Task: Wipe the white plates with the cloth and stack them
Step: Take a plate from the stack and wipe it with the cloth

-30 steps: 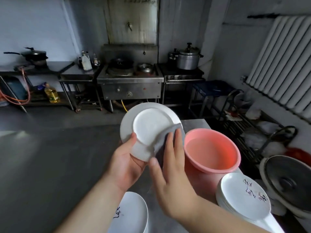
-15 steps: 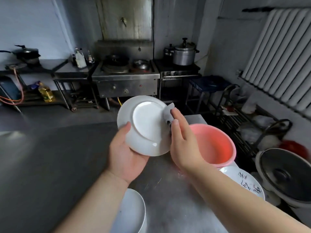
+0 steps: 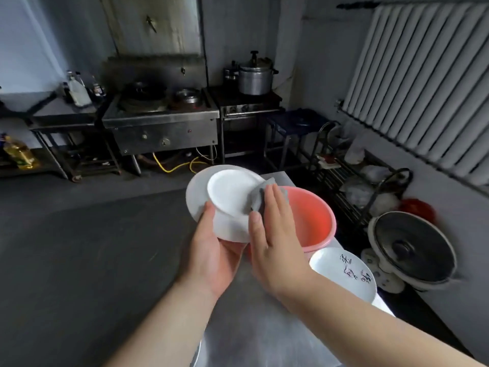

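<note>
White plate (image 3: 227,197), underside up, gripped at its near rim by my left hand (image 3: 211,250); cloth (image 3: 258,194) pressed on its right edge under my flat right hand (image 3: 277,234).

Two hands were counted at the centre of the frame, the left hand (image 3: 211,256) and the right hand (image 3: 277,239). One held white plate (image 3: 225,197) and one grey cloth (image 3: 258,197) were seen there. One pink basin (image 3: 312,221) and one plate with black writing (image 3: 344,271) were counted at lower right, and one pressure cooker (image 3: 255,78) at upper centre.
</note>
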A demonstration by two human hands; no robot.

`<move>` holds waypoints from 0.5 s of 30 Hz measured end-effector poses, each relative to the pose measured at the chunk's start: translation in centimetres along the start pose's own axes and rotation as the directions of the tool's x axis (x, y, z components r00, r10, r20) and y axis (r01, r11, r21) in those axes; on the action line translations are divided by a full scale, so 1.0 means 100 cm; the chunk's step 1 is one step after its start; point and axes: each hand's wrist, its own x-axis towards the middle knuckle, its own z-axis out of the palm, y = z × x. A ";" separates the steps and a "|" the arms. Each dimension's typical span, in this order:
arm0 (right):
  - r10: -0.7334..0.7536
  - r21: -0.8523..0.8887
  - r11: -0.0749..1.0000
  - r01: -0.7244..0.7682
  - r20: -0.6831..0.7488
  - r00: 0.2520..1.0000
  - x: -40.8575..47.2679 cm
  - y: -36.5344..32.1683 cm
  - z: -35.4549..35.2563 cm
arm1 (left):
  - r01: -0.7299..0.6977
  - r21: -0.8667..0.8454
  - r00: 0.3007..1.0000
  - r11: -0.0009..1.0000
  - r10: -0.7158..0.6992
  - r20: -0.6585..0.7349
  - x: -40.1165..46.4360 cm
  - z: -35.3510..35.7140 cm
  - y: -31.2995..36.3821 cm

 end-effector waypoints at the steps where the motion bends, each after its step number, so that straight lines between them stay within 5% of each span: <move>1: -0.065 -0.069 0.995 0.068 0.034 0.997 -0.013 0.001 0.003 | 0.058 -0.012 0.998 0.998 -0.057 0.027 0.002 0.007 -0.007; 5: -0.165 -0.167 0.970 0.175 0.071 0.984 -0.047 0.028 0.000 | 0.210 -0.029 0.977 0.977 -0.209 0.038 0.016 0.026 -0.036; 12: 0.177 0.048 0.983 -0.175 -0.042 0.983 0.020 0.115 -0.102 | 0.147 0.051 0.989 0.988 -0.148 0.016 0.047 0.052 -0.094; 15: 0.441 -0.093 0.894 -0.438 0.015 0.897 0.024 0.167 -0.154 | 0.204 0.062 0.978 0.977 -0.201 -0.052 0.057 0.056 -0.123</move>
